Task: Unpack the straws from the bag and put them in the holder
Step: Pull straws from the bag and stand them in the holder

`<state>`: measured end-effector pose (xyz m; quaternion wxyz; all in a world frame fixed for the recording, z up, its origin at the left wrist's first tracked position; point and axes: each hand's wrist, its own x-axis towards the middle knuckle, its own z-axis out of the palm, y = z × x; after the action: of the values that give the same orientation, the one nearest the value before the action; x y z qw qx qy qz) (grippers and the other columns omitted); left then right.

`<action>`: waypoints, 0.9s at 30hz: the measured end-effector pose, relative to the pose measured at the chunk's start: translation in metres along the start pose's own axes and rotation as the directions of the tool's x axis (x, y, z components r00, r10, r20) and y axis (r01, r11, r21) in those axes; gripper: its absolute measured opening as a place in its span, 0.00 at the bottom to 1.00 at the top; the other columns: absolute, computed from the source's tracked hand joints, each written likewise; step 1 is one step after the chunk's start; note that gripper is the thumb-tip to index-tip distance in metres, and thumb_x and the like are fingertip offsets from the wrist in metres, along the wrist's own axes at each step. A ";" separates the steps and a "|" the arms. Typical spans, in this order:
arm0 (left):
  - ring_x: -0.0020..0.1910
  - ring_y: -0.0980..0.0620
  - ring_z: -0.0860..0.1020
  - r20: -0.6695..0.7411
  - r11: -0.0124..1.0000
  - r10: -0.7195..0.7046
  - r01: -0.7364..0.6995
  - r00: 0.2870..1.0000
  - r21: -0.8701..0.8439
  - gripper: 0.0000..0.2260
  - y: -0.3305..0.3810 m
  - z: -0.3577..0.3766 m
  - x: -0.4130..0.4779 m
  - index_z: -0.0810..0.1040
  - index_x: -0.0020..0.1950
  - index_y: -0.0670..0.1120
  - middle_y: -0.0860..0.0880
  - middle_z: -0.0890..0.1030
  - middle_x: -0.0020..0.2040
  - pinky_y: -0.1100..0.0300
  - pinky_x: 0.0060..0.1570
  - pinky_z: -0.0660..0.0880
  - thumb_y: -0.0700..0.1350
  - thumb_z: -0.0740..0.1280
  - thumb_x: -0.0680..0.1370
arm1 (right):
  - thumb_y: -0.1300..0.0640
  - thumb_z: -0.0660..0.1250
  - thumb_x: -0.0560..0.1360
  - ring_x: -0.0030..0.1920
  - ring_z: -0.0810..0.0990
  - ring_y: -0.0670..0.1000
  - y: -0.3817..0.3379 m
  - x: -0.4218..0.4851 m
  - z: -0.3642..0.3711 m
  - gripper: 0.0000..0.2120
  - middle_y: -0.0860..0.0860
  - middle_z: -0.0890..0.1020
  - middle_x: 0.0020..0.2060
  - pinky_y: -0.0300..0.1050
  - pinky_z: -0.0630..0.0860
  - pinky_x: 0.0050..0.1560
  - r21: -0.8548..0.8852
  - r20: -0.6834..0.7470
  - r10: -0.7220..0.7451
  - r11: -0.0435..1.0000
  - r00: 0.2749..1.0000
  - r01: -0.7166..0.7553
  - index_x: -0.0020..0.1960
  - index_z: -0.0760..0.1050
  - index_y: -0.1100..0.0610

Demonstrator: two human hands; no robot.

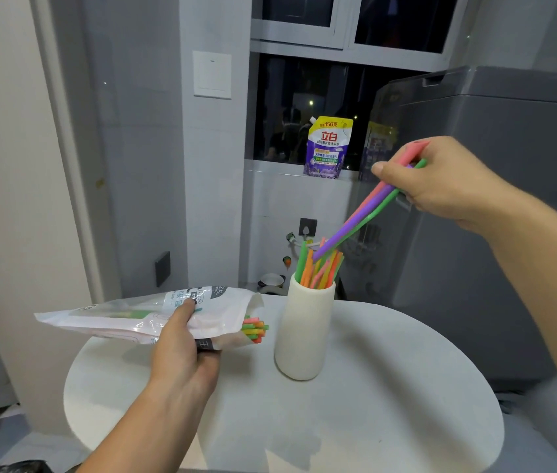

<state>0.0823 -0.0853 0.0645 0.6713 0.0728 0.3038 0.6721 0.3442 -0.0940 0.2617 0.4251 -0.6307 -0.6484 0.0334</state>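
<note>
My left hand (181, 349) grips a clear and white plastic straw bag (154, 315) held level above the round table, its open mouth facing right. Coloured straw ends (254, 331) stick out of that mouth. To the right stands a cream cylindrical holder (302, 336) with several green, orange and pink straws (319, 268) upright in it. My right hand (441, 186) is raised above and right of the holder and pinches three straws (369, 209), pink, purple and green. They slant down to the left, and their lower tips reach the straws in the holder.
The round white table (372, 404) carries the holder. A grey washing machine (475, 216) stands close behind on the right. A purple detergent pouch (328, 148) sits on the window ledge. A wall and door frame rise at the left.
</note>
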 end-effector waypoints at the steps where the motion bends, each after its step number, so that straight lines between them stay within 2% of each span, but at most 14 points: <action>1: 0.44 0.50 0.86 -0.015 1.000 0.003 -0.003 1.000 0.001 0.16 -0.001 -0.002 0.004 0.76 0.71 0.41 0.46 0.87 0.57 0.59 0.27 0.81 0.42 0.66 0.84 | 0.46 0.71 0.77 0.30 0.70 0.49 -0.001 -0.001 0.000 0.16 0.52 0.75 0.31 0.41 0.69 0.29 -0.018 0.017 -0.015 1.000 1.000 0.016 0.45 0.81 0.60; 2: 0.46 0.51 0.85 -0.020 1.000 0.003 -0.003 1.000 -0.002 0.16 -0.001 -0.003 0.005 0.76 0.71 0.42 0.46 0.86 0.60 0.59 0.28 0.81 0.42 0.67 0.83 | 0.47 0.71 0.77 0.31 0.71 0.48 -0.002 -0.003 0.000 0.15 0.51 0.75 0.31 0.37 0.69 0.27 -0.038 0.035 -0.028 0.999 0.999 0.030 0.45 0.81 0.59; 5: 0.43 0.52 0.85 -0.015 1.000 0.002 -0.002 1.000 -0.008 0.11 -0.003 -0.005 0.009 0.78 0.65 0.45 0.48 0.86 0.53 0.60 0.28 0.81 0.42 0.67 0.83 | 0.48 0.70 0.77 0.33 0.72 0.45 -0.003 -0.006 0.001 0.12 0.46 0.75 0.33 0.28 0.66 0.22 -0.060 0.061 -0.065 0.996 0.996 0.069 0.47 0.80 0.58; 8: 0.40 0.52 0.85 -0.010 1.000 0.005 -0.005 1.000 0.001 0.06 -0.004 -0.006 0.009 0.78 0.60 0.45 0.48 0.85 0.50 0.60 0.28 0.80 0.42 0.66 0.83 | 0.49 0.70 0.77 0.34 0.71 0.44 -0.002 -0.006 0.005 0.12 0.45 0.73 0.33 0.27 0.66 0.21 -0.047 0.074 -0.074 0.996 0.995 0.077 0.49 0.80 0.59; 13: 0.32 0.53 0.86 0.015 1.000 0.011 -0.011 1.000 0.000 0.04 -0.003 -0.004 0.006 0.78 0.58 0.44 0.49 0.87 0.45 0.60 0.25 0.79 0.42 0.65 0.84 | 0.50 0.69 0.77 0.33 0.71 0.44 0.001 -0.006 0.013 0.10 0.46 0.73 0.34 0.27 0.65 0.21 -0.032 0.118 -0.054 0.998 0.992 0.058 0.49 0.79 0.57; 16: 0.31 0.53 0.86 0.013 1.000 0.011 -0.011 1.000 0.004 0.04 -0.004 -0.002 0.003 0.78 0.57 0.44 0.49 0.87 0.37 0.60 0.24 0.79 0.41 0.65 0.85 | 0.49 0.70 0.78 0.31 0.71 0.45 0.004 -0.002 0.022 0.12 0.49 0.74 0.33 0.30 0.67 0.22 -0.044 0.146 -0.017 0.999 0.989 0.024 0.49 0.80 0.60; 18: 0.31 0.53 0.86 0.010 1.000 0.011 -0.011 1.000 0.008 0.04 -0.004 -0.002 0.002 0.77 0.58 0.44 0.49 0.87 0.40 0.60 0.24 0.79 0.42 0.65 0.85 | 0.49 0.70 0.78 0.31 0.70 0.47 0.007 0.000 0.028 0.14 0.51 0.74 0.32 0.34 0.68 0.25 -0.045 0.164 0.007 0.999 0.986 0.000 0.49 0.81 0.61; 21: 0.34 0.52 0.86 -0.001 1.000 0.011 -0.011 1.000 0.015 0.05 -0.004 -0.003 0.004 0.77 0.59 0.45 0.47 0.86 0.49 0.60 0.24 0.79 0.42 0.65 0.84 | 0.48 0.70 0.78 0.31 0.71 0.48 0.012 0.005 0.040 0.16 0.52 0.74 0.33 0.39 0.70 0.30 -0.026 0.194 0.040 0.999 0.980 -0.036 0.49 0.81 0.63; 24: 0.42 0.51 0.85 -0.012 1.000 0.008 -0.008 1.000 0.018 0.07 -0.004 -0.003 0.005 0.77 0.61 0.44 0.47 0.84 0.49 0.61 0.25 0.79 0.42 0.66 0.84 | 0.44 0.68 0.78 0.32 0.71 0.49 0.020 0.011 0.055 0.23 0.58 0.74 0.35 0.42 0.72 0.33 -0.067 0.221 0.090 0.995 0.971 -0.077 0.50 0.82 0.65; 27: 0.42 0.52 0.84 -0.016 1.000 0.006 -0.006 1.000 0.014 0.06 -0.004 -0.004 0.007 0.77 0.60 0.45 0.49 0.84 0.47 0.62 0.25 0.78 0.42 0.66 0.84 | 0.39 0.64 0.79 0.33 0.71 0.52 0.028 0.016 0.068 0.30 0.59 0.73 0.37 0.44 0.72 0.35 -0.080 0.251 0.136 0.990 0.958 -0.119 0.54 0.80 0.68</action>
<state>0.0832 -0.0801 0.0572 0.6664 0.0730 0.3138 0.6724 0.3284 -0.0415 0.2096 0.3144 -0.6750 -0.6564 0.1209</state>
